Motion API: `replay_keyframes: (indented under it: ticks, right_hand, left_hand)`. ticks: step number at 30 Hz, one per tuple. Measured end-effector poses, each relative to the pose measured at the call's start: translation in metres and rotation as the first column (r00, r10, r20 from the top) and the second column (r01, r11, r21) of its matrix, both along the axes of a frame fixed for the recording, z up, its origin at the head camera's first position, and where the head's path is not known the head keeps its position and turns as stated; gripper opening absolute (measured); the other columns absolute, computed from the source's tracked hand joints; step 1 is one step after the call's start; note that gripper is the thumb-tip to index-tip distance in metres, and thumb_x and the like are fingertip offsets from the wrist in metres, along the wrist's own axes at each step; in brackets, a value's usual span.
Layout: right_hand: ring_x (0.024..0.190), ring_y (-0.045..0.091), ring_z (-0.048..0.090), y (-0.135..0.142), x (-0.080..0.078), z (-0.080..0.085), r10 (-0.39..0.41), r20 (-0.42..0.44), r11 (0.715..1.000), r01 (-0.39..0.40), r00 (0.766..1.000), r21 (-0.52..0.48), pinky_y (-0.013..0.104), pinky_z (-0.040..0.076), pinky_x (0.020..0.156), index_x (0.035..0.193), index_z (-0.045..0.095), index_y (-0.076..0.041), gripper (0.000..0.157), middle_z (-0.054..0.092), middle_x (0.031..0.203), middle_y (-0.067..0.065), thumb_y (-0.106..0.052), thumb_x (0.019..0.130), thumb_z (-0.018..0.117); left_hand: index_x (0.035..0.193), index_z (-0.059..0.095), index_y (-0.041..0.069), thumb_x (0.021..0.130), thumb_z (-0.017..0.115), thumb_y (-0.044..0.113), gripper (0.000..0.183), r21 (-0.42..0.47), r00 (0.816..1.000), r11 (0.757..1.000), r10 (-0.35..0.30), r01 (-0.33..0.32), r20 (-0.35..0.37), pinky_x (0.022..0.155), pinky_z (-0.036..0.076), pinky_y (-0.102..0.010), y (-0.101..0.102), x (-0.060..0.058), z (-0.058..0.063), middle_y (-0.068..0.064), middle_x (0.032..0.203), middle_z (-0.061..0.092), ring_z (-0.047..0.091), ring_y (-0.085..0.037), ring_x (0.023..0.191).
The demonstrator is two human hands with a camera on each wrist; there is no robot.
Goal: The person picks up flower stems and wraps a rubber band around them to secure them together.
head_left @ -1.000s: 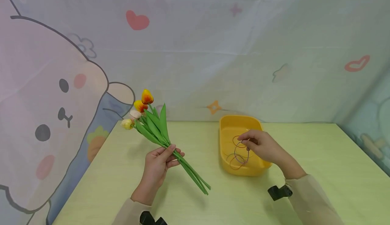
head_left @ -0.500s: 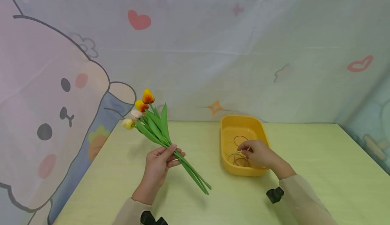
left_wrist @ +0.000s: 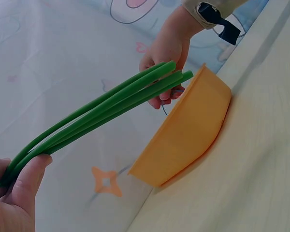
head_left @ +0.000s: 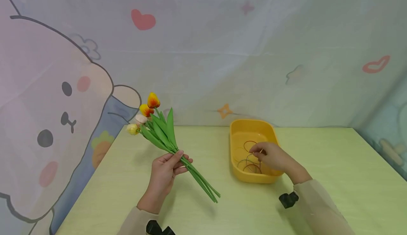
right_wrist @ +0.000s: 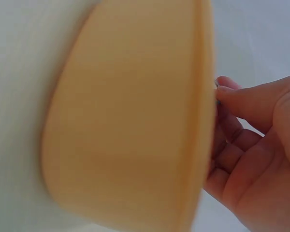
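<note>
My left hand (head_left: 165, 171) grips a bunch of tulips (head_left: 162, 134) by the stems, thumb on top. The orange, pink and pale yellow blooms point to the far left, and the cut ends point right toward me. In the left wrist view the green stems (left_wrist: 106, 105) reach out past the thumb. My right hand (head_left: 271, 156) is over the yellow basin (head_left: 254, 178), thumb and fingertips pinching a thin rubber band that hangs as a loop in the left wrist view. Several more rubber bands, one a red loop (head_left: 250, 141), lie on the basin floor. In the right wrist view the basin wall (right_wrist: 130, 116) hides part of the fingertips.
The basin stands on a pale yellow-green table (head_left: 197, 139), right of the tulips. Behind the table hangs a printed cloth (head_left: 203, 69) with a cartoon animal and hearts. Dark wrist cameras sit at both sleeves.
My right hand, with a purple loop hanging from it a second ago, dipped lower into the basin and has now risen slightly. My left hand and the tulips stay in place.
</note>
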State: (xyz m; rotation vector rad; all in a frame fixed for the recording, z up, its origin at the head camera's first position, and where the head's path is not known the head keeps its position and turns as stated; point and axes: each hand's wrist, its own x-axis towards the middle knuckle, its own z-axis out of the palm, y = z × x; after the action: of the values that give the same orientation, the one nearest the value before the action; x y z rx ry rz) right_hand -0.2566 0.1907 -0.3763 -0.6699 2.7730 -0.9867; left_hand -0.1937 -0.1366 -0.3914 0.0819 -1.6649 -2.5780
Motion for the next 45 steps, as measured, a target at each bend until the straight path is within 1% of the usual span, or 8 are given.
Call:
replay_keyframes:
  ticks: [7, 13, 17, 25, 32, 36, 40, 45]
  right_hand:
    - [0.073, 0.014, 0.056, 0.001, 0.005, 0.022, 0.019, -0.068, 0.999, -0.021, 0.998, -0.032, 0.025, 0.051, 0.062, 0.110, 0.065, 0.003, 0.018, 0.067, 0.098, 0.009, 0.001, 0.095, 0.054]
    - [0.079, 0.015, 0.060, -0.003, 0.014, 0.040, 0.041, -0.108, 0.997, -0.048, 0.993, -0.063, 0.025, 0.053, 0.065, 0.109, 0.067, 0.000, 0.018, 0.068, 0.101, 0.008, 0.001, 0.096, 0.056]
    - [0.078, 0.012, 0.060, -0.009, 0.022, 0.049, 0.093, -0.184, 0.992, -0.107, 0.979, -0.070, 0.024, 0.054, 0.068, 0.107, 0.069, -0.002, 0.018, 0.068, 0.098, 0.003, 0.001, 0.095, 0.057]
    - [0.077, 0.007, 0.053, -0.026, 0.040, 0.061, 0.207, -0.326, 0.964, -0.249, 0.922, -0.091, 0.022, 0.050, 0.068, 0.099, 0.071, -0.009, 0.022, 0.064, 0.090, -0.007, 0.008, 0.090, 0.060]
    - [0.073, 0.005, 0.051, -0.041, 0.054, 0.068, 0.314, -0.477, 0.909, -0.404, 0.821, -0.098, 0.021, 0.049, 0.064, 0.095, 0.070, -0.010, 0.026, 0.063, 0.087, -0.006, 0.013, 0.085, 0.064]
    - [0.071, 0.005, 0.051, -0.048, 0.061, 0.070, 0.366, -0.519, 0.876, -0.475, 0.772, -0.089, 0.018, 0.049, 0.061, 0.094, 0.070, -0.010, 0.026, 0.063, 0.086, -0.005, 0.013, 0.084, 0.065]
    - [0.073, 0.005, 0.052, -0.054, 0.066, 0.069, 0.397, -0.535, 0.860, -0.506, 0.746, -0.067, 0.020, 0.049, 0.066, 0.094, 0.070, -0.012, 0.025, 0.063, 0.087, -0.006, 0.011, 0.085, 0.065]
    - [0.075, 0.004, 0.053, -0.059, 0.070, 0.067, 0.427, -0.530, 0.843, -0.535, 0.733, -0.062, 0.019, 0.049, 0.068, 0.094, 0.070, -0.012, 0.027, 0.062, 0.088, -0.006, 0.012, 0.084, 0.064]
  left_hand:
    - [0.081, 0.069, 0.000, 0.096, 0.058, 0.004, 0.019, -0.006, 1.000, 1.000, 0.004, -0.004, -0.002, 0.063, 0.061, -0.025, 0.001, -0.001, 0.000, -0.007, 0.075, 0.071, 0.072, -0.017, 0.073]
    - [0.082, 0.069, -0.001, 0.096, 0.058, 0.004, 0.018, -0.010, 1.000, 1.000, 0.012, -0.012, -0.014, 0.063, 0.061, -0.026, 0.001, -0.001, 0.001, -0.008, 0.076, 0.071, 0.072, -0.017, 0.073]
    - [0.081, 0.069, 0.000, 0.096, 0.058, 0.004, 0.019, -0.011, 1.000, 1.000, 0.013, -0.013, -0.016, 0.063, 0.061, -0.026, 0.000, -0.001, 0.002, -0.008, 0.077, 0.071, 0.072, -0.016, 0.073]
    - [0.081, 0.070, 0.002, 0.096, 0.058, 0.005, 0.019, 0.000, 1.000, 1.000, 0.016, -0.016, -0.015, 0.063, 0.061, -0.026, -0.001, 0.000, 0.007, -0.006, 0.077, 0.071, 0.072, -0.016, 0.074]
    - [0.081, 0.070, 0.005, 0.097, 0.058, 0.006, 0.020, 0.015, 1.000, 1.000, 0.016, -0.016, -0.023, 0.064, 0.061, -0.026, -0.002, 0.000, 0.011, -0.006, 0.077, 0.071, 0.073, -0.016, 0.076]
    - [0.081, 0.070, 0.005, 0.097, 0.058, 0.007, 0.020, 0.024, 0.999, 1.000, 0.014, -0.013, -0.032, 0.063, 0.061, -0.026, -0.003, 0.001, 0.014, -0.007, 0.078, 0.071, 0.072, -0.016, 0.076]
    - [0.081, 0.070, 0.006, 0.097, 0.057, 0.006, 0.021, 0.032, 0.999, 0.999, 0.010, -0.009, -0.039, 0.064, 0.061, -0.025, -0.003, 0.003, 0.017, -0.005, 0.078, 0.071, 0.072, -0.015, 0.076]
    - [0.080, 0.070, 0.008, 0.098, 0.055, 0.006, 0.023, 0.043, 0.999, 0.999, 0.007, -0.005, -0.047, 0.064, 0.061, -0.025, -0.003, 0.004, 0.020, -0.005, 0.078, 0.071, 0.072, -0.015, 0.076]
